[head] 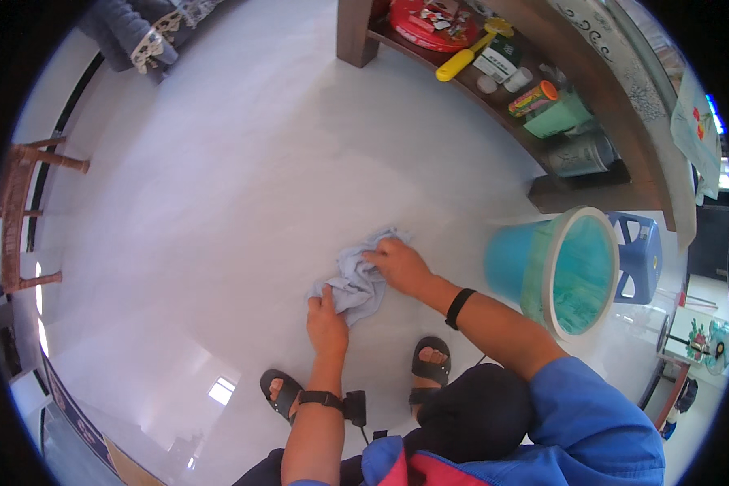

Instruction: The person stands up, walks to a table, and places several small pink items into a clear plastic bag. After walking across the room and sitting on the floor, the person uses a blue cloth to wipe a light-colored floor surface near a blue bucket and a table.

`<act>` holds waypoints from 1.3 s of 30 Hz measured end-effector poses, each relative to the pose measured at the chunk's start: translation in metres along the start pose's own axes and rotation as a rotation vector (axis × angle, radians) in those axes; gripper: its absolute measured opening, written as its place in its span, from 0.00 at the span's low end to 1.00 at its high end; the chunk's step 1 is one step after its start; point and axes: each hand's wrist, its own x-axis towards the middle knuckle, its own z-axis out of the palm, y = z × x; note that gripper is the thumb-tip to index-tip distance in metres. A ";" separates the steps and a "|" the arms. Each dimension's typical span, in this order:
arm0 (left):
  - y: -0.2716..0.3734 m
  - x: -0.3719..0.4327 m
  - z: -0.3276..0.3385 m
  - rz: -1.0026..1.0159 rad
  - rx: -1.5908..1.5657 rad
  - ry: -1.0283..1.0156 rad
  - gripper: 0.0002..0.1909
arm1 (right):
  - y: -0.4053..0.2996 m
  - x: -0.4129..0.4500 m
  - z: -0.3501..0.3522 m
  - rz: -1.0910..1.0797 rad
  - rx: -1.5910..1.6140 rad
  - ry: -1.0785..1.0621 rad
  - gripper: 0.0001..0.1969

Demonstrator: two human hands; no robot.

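Note:
A crumpled light blue-grey cloth (364,285) lies bunched between both hands, at or just above the glossy pale floor (219,200). My left hand (327,325) grips its near left corner, thumb and fingers pinched on the fabric. Farther out and to the right, my right hand (401,267) pinches the cloth's upper right part. Some of the fabric is hidden beneath the fingers. Both wrists wear black straps, and a small black device (355,408) sits at the left one. My feet in black sandals (431,361) stand just below the cloth.
A blue waste bin (507,261) with a green liner stands to the right, a blue plastic stool (641,258) behind it. A wooden low table (358,36) with a loaded shelf is at upper right. Wooden furniture legs (42,279) stand at left; a grey draped seat (140,42) at upper left.

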 end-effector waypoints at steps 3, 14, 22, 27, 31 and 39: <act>-0.002 -0.002 0.005 0.022 -0.011 -0.054 0.34 | -0.013 -0.025 0.009 -0.009 0.052 -0.010 0.19; -0.005 -0.068 0.021 -0.180 -0.559 -0.130 0.23 | -0.080 -0.094 0.061 0.352 0.476 -0.200 0.11; -0.021 -0.085 -0.015 -0.602 -1.431 -0.297 0.24 | -0.104 -0.099 0.085 0.978 1.712 -0.464 0.21; 0.058 -0.020 -0.068 -0.254 -1.392 -0.370 0.24 | -0.100 -0.056 -0.023 0.781 1.861 -0.041 0.20; 0.190 0.015 -0.110 0.344 -1.338 -0.608 0.24 | -0.070 -0.084 -0.166 0.476 1.431 0.362 0.25; 0.385 -0.061 -0.053 1.055 -1.189 -0.165 0.33 | -0.081 -0.217 -0.328 0.233 0.906 1.216 0.40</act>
